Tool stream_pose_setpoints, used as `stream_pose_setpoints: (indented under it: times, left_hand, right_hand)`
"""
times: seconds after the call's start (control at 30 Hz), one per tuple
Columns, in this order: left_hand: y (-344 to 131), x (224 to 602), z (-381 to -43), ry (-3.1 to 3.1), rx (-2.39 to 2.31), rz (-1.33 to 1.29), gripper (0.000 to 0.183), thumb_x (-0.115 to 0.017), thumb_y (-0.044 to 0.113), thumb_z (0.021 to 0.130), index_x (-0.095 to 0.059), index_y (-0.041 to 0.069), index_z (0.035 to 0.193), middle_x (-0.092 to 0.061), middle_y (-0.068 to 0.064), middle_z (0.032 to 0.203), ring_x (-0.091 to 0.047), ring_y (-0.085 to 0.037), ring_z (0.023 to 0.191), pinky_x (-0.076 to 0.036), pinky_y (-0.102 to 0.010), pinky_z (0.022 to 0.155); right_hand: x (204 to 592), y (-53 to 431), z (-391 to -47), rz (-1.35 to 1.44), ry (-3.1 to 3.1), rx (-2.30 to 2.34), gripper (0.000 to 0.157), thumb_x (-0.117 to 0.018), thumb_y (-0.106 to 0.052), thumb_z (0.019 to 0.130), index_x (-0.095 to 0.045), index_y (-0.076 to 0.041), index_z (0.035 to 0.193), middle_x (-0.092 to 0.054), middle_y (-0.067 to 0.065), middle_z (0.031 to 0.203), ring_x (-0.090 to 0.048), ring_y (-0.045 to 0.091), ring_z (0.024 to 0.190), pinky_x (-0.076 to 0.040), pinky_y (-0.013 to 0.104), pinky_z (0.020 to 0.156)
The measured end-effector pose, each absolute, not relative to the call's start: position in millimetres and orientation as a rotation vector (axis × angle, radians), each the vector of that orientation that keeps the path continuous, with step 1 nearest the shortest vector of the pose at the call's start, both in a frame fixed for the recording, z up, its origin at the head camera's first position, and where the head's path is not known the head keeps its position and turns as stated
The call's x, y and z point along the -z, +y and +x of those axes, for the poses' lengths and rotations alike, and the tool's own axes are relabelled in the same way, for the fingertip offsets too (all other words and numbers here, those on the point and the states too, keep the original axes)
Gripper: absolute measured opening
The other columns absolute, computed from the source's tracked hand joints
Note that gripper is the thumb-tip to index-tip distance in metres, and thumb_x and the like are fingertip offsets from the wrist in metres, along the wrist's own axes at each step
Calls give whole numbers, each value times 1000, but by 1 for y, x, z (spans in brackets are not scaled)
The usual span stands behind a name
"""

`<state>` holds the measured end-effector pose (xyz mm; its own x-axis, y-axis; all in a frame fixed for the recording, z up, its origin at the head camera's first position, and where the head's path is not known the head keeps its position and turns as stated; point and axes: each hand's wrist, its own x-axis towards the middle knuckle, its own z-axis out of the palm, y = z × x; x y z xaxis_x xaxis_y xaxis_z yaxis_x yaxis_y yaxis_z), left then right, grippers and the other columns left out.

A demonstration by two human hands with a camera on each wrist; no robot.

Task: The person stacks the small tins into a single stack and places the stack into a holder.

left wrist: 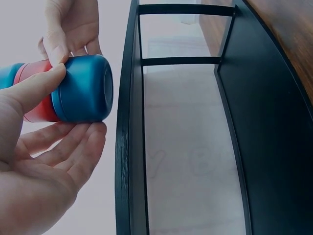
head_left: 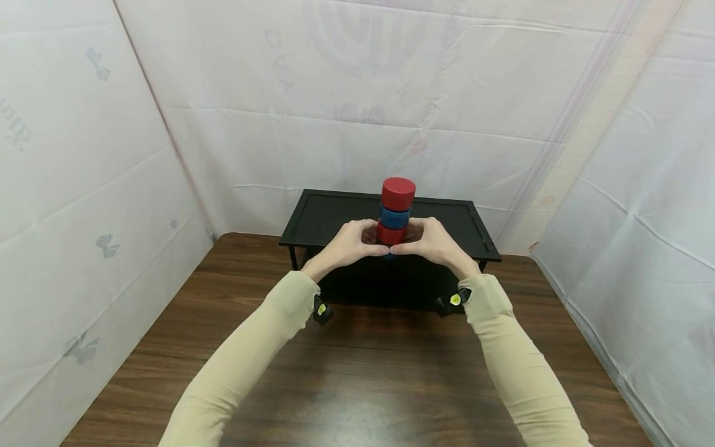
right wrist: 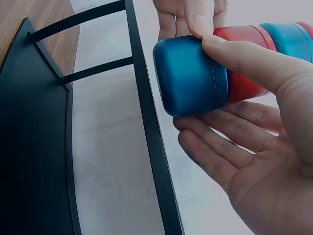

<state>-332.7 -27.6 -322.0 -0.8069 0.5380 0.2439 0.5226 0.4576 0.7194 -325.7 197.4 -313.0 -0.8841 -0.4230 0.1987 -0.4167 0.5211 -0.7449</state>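
Observation:
A stack of round, smooth canisters alternates red and blue. At its top is a red canister (head_left: pixel 398 195), with a blue canister (head_left: pixel 395 218) beneath it. Below that sits another red canister (head_left: pixel 390 234), and a blue canister (left wrist: pixel 85 90) forms the bottom. My left hand (head_left: pixel 353 241) grips the lower stack from the left, and my right hand (head_left: pixel 431 242) from the right. Both thumbs meet at the front, while the fingers support the far side. In the wrist views, a small gap separates the bottom blue canister from the black shelf (head_left: pixel 335 214).
The black shelf has an upper and a lower board joined by thin legs. It stands at the back of a brown wooden table (head_left: pixel 363 379). White sheeting (head_left: pixel 251 143) hangs behind the table and along both sides.

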Motion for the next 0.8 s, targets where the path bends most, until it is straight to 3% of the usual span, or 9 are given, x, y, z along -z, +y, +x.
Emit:
stream_pose_setpoints:
  times: [0.8]
  left_hand:
    - [-25,319,-348,2600,-1349,882,50,-70,28,88,-55,10,132,-66,-9,115,-62,-21,105,-51,-39,94]
  right_hand:
    - [312,198,-343,-734,2689,1381,53,-79,-26,80,-60,-10,128,-70,15,114,-68,26,103,-53,44,94]
